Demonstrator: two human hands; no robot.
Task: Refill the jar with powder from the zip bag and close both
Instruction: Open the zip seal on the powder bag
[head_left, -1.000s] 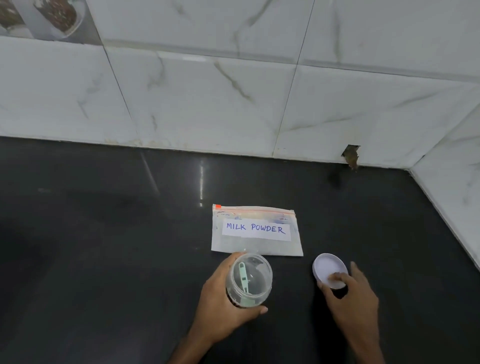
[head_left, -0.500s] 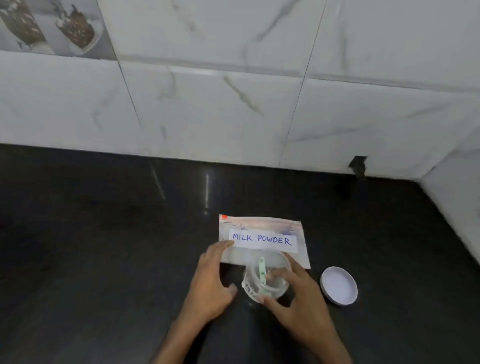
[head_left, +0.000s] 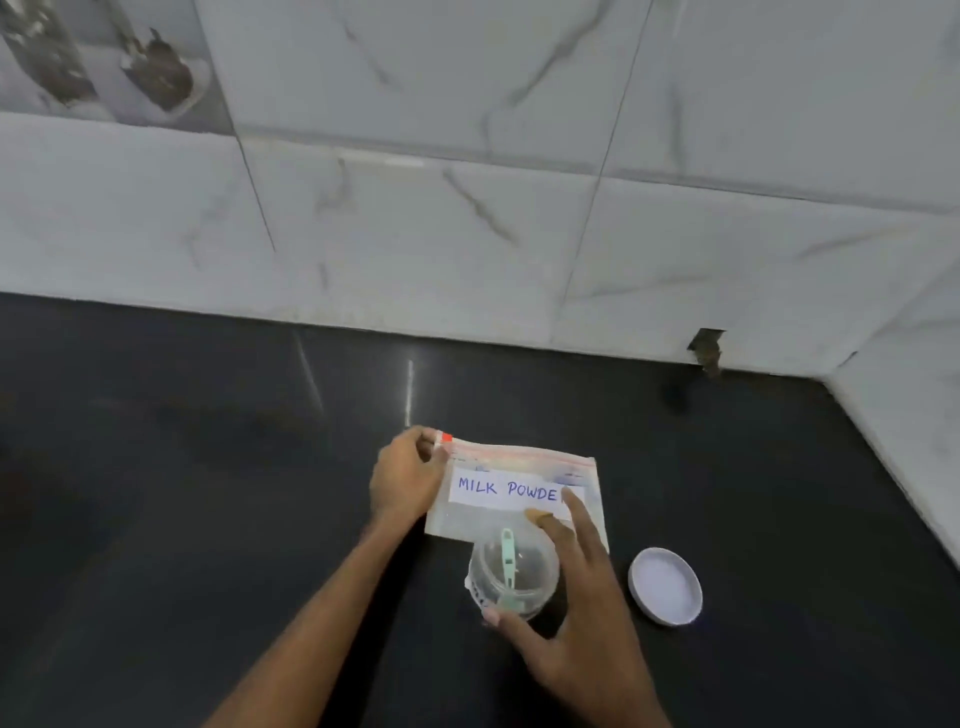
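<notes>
Zip bag (head_left: 524, 464) labelled "MILK POWDE", left hand (head_left: 408, 480) pinching its corner, right hand (head_left: 582, 629) spread beside jar (head_left: 519, 579)

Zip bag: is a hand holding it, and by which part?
The left hand pinches the zip bag at its far left corner, by the red tab. The right hand spans the jar; whether it grips cannot be told.

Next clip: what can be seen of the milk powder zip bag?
The zip bag lies on the black counter, just beyond the open jar. It is clear plastic with a reddish zip strip along its far edge and a red tab at the far left corner, which the left hand pinches. A white label reads MILK POWDE in blue; a finger of the right hand covers the rest. Contents unclear.
</notes>
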